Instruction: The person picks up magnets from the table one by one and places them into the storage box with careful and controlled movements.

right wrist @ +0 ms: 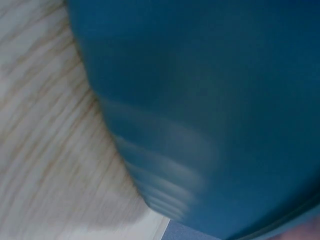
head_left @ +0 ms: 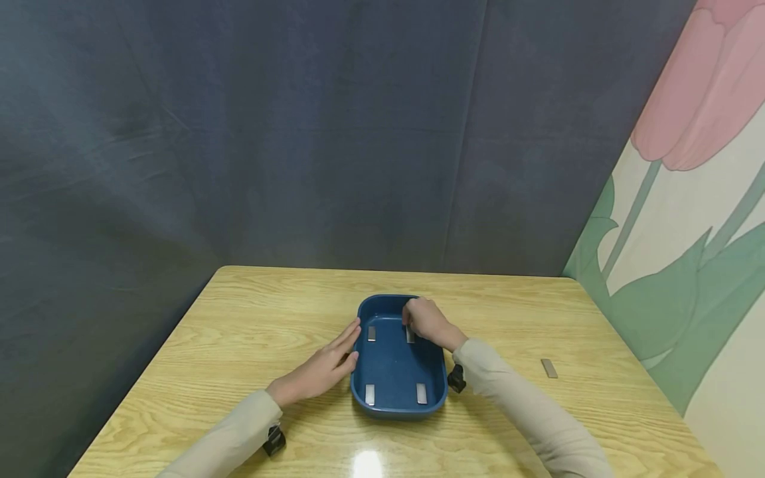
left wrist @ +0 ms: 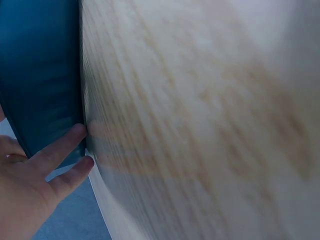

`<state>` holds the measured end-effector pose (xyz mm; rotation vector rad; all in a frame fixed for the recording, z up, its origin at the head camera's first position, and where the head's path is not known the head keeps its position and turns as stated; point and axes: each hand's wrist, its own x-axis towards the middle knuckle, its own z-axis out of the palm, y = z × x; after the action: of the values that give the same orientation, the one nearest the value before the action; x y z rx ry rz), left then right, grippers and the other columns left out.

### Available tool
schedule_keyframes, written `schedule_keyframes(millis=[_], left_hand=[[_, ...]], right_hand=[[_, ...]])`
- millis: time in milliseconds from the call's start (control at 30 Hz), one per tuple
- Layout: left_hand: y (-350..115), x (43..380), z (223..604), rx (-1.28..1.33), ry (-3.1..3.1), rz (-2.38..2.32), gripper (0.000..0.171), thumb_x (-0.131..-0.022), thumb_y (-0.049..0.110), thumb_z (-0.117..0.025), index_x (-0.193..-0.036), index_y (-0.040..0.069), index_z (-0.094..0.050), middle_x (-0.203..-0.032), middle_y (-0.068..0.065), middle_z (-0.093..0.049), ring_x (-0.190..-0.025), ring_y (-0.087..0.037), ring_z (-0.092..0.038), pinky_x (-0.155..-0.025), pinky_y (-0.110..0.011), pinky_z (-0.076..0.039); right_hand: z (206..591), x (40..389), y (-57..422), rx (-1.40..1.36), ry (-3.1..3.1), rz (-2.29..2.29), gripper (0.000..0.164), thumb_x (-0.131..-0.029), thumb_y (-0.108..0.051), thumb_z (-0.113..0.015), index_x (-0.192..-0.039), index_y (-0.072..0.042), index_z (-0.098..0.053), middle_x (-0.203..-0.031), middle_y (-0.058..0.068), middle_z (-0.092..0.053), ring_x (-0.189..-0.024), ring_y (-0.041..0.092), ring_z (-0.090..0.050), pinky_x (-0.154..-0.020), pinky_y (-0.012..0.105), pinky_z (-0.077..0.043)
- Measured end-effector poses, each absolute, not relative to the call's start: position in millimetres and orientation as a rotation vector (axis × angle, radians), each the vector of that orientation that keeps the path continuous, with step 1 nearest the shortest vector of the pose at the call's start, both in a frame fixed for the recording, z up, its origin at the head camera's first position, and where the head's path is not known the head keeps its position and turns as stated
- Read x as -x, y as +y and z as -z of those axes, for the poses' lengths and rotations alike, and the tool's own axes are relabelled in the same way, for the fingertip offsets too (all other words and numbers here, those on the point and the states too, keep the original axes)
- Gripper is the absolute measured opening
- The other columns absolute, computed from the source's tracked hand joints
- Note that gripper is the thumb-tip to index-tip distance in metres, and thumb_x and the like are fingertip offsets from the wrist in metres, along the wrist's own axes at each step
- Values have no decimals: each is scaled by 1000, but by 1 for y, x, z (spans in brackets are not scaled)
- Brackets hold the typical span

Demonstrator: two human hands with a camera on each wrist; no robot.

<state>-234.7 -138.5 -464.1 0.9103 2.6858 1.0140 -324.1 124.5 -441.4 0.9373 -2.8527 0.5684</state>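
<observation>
A blue rectangular basin (head_left: pixel 397 372) with rounded corners sits on the wooden table. My left hand (head_left: pixel 319 372) rests against the basin's left side with fairly straight fingers; in the left wrist view its fingertips (left wrist: pixel 75 132) touch the blue outer wall. Reaching over the right rim, my right hand (head_left: pixel 427 322) has curled fingers at a small grey metal-looking strip (head_left: pixel 410 336) in the far right corner, appearing to pinch its far end. Similar strips lie at the far left (head_left: pixel 372 333), near left (head_left: pixel 370 395) and near right (head_left: pixel 421 394) of the basin floor.
Another small grey strip (head_left: pixel 549 368) lies on the table (head_left: pixel 502 425), right of the basin. A dark curtain (head_left: pixel 335 146) hangs behind and to the left of the table. On the right stands a wall painted with flowers (head_left: pixel 675 252).
</observation>
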Motion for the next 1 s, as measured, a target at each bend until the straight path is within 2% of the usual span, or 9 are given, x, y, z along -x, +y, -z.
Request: schedule_keyframes(millis=[200, 467, 700, 1000], left_hand=[[-138, 235, 465, -944, 2695, -1025, 59, -109, 25, -40, -157, 0, -18, -166, -5, -3, -147, -22, -16, -113, -44, -30], [-139, 236, 467, -917, 2684, -1012, 59, -109, 28, -39, -158, 4, -17, -166, 1, -1, -147, -16, -14, -114, -40, -28], [-139, 235, 466, -919, 2677, -1027, 59, -109, 27, -39, -158, 4, -16, -166, 0, -1, -147, -16, -12, -115, -41, -27], [-139, 235, 466, -921, 2680, -1022, 59, -109, 27, -39, -158, 4, -17, -166, 1, -1, -147, -16, -13, -114, -41, -28]], right_hand=[[442, 324, 125, -950, -2842, -570, 27, -77, 22, -54, -77, 2, -73, -78, 12, -70, -61, 18, -62, -57, 30, -56], [444, 323, 124, -901, -2883, -564, 27, -81, 21, -57, -80, 2, -74, -80, 13, -71, -62, 18, -63, -61, 34, -57], [444, 322, 125, -935, -2849, -578, 29, -79, 22, -52, -78, 3, -73, -79, 14, -71, -63, 21, -65, -62, 36, -58], [442, 323, 126, -958, -2835, -582, 28, -78, 22, -52, -78, 3, -73, -79, 13, -70, -65, 22, -65, -63, 37, -58]])
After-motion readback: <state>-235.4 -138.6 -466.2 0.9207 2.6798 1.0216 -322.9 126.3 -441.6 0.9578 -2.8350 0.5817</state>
